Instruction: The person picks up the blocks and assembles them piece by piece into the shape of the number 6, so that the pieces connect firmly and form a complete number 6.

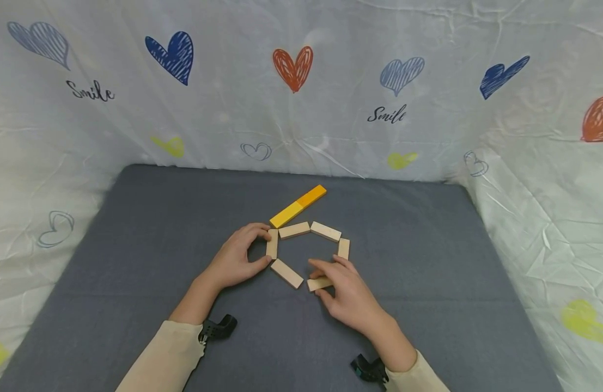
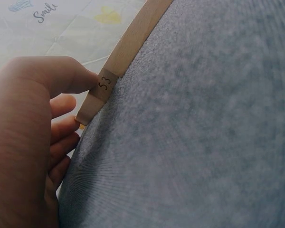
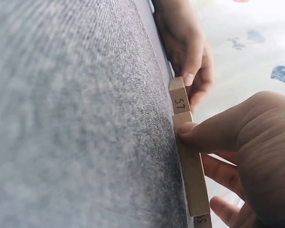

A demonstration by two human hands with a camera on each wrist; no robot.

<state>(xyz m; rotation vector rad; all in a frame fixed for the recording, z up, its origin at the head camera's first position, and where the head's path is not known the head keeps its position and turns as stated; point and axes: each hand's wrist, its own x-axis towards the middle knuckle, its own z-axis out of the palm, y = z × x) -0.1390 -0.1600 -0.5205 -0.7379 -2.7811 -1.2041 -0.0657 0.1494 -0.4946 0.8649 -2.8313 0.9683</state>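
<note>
Several pale wooden blocks form a ring on the grey cloth. My left hand (image 1: pixel 236 256) holds the ring's left block (image 1: pixel 272 244), thumb by its near end and fingers by its far end. At the near right, my right hand (image 1: pixel 347 291) pinches another wooden block (image 1: pixel 318 283); in the right wrist view its thumb presses that block's long side (image 3: pixel 192 166). A small gap parts it from the near-left block (image 1: pixel 287 274). Two blocks (image 1: pixel 294 230) make the far side, and one (image 1: pixel 343 249) stands at the right, partly hidden by my right hand.
A yellow block (image 1: pixel 286 214) and an orange block (image 1: pixel 312 196) lie end to end, slanting away from the ring's far-left corner. Grey cloth (image 1: pixel 428 245) covers the table. A white curtain (image 1: pixel 330 120) printed with hearts hangs behind and at both sides.
</note>
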